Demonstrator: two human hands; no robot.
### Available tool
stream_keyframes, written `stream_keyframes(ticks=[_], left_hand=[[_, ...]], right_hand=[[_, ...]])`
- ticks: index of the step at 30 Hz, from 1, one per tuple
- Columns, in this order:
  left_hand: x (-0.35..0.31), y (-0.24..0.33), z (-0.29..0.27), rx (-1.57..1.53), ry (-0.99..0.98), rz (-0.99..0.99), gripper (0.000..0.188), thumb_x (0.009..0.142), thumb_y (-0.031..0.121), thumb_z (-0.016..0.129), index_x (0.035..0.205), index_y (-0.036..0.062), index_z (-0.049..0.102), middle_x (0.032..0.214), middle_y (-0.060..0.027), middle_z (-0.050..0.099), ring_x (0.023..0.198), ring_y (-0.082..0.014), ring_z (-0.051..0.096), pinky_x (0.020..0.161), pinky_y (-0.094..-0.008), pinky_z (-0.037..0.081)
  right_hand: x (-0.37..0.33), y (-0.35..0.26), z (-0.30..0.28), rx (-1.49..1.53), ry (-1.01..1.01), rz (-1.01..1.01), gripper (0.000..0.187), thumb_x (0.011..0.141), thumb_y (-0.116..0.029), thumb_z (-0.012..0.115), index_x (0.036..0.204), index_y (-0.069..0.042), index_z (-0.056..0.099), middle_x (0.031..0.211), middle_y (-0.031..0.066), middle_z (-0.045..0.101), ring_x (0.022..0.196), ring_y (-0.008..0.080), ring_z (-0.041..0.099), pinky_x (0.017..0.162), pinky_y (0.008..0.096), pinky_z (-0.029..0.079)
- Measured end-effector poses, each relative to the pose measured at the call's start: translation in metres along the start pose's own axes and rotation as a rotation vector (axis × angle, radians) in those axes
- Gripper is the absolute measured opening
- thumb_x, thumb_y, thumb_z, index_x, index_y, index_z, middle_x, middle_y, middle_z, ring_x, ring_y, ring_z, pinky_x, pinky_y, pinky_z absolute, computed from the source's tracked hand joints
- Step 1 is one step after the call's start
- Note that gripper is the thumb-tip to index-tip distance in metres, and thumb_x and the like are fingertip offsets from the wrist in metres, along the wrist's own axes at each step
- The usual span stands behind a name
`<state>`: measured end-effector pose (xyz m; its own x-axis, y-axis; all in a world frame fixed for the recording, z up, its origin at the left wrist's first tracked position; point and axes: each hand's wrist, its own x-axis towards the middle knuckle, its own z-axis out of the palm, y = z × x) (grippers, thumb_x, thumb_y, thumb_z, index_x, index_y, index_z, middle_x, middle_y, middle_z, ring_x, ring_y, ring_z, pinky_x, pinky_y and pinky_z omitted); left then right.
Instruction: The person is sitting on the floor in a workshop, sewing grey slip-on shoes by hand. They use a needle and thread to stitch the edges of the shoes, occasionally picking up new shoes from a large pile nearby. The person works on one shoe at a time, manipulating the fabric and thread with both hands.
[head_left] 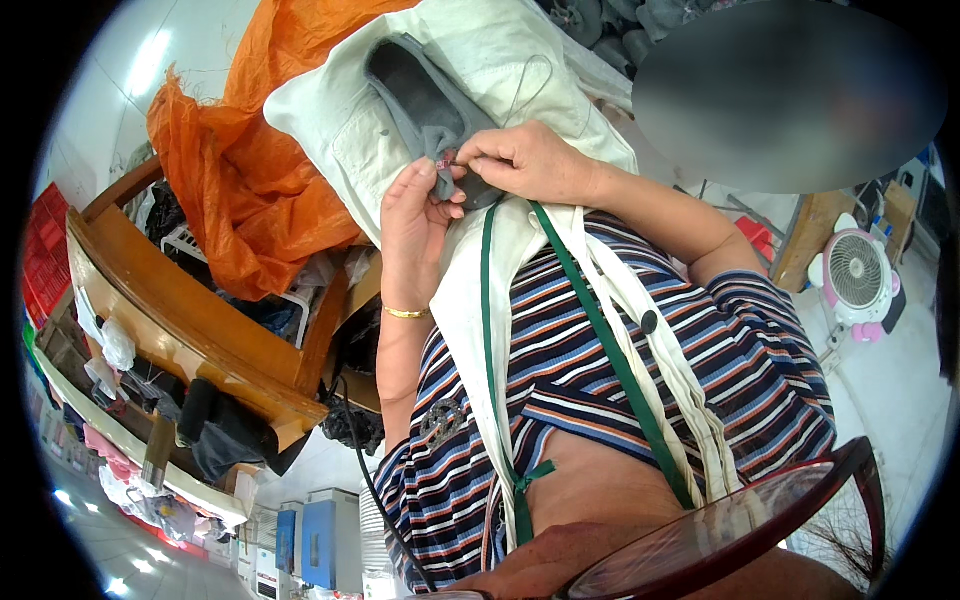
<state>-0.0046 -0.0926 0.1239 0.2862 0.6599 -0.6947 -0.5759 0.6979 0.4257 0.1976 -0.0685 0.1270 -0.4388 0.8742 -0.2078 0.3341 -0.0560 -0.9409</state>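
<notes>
A grey slip-on shoe [412, 88] lies across the white apron [335, 125] on my lap, its dark opening facing up. Near its toe sits a small pinkish-red ornament [446, 161] on gathered grey material. My left hand [412, 203] pinches the toe trim of the shoe beside this ornament, thumb and fingers closed. From the other side my right hand [528, 163] meets it, thumb and forefinger pressed together at the ornament. What those fingertips hold is too small to make out. A thin dark thread [548, 72] loops over the apron beyond my right hand.
Orange woven sheeting [265, 190] hangs left of my lap. A wooden drawer-like frame [190, 285] holding bags and dark cloth stands at left. More grey shoes [605, 30] lie at the top right. A pink-and-white fan [856, 270] is at right. A blue-fronted cabinet [325, 540] appears below.
</notes>
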Motion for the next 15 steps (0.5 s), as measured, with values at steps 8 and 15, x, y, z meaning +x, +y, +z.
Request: stream_keyframes(ticks=[8,15], left_hand=[[-0.002,-0.012,-0.005,0.038,0.070,0.058,0.015,0.091,0.006,0.070,0.104,-0.0002,0.068,0.089,-0.0099,0.072,0.068,-0.0115,0.064,0.060,-0.0231,0.051],[-0.002,-0.010,-0.008,0.104,0.084,-0.003,0.014,0.092,0.004,0.069,0.105,0.0009,0.067,0.087,-0.0107,0.072,0.065,-0.0125,0.064,0.059,-0.0235,0.051]], right_hand=[[-0.002,0.002,-0.005,0.211,-0.172,0.267,0.015,0.095,-0.014,0.060,0.102,-0.003,0.067,0.076,0.0048,0.066,0.062,0.0092,0.058,0.060,0.0265,0.048],[-0.003,0.003,0.003,0.196,-0.140,0.270,0.015,0.096,-0.014,0.061,0.101,-0.002,0.067,0.075,0.0025,0.064,0.062,0.0080,0.058,0.059,0.0246,0.048]])
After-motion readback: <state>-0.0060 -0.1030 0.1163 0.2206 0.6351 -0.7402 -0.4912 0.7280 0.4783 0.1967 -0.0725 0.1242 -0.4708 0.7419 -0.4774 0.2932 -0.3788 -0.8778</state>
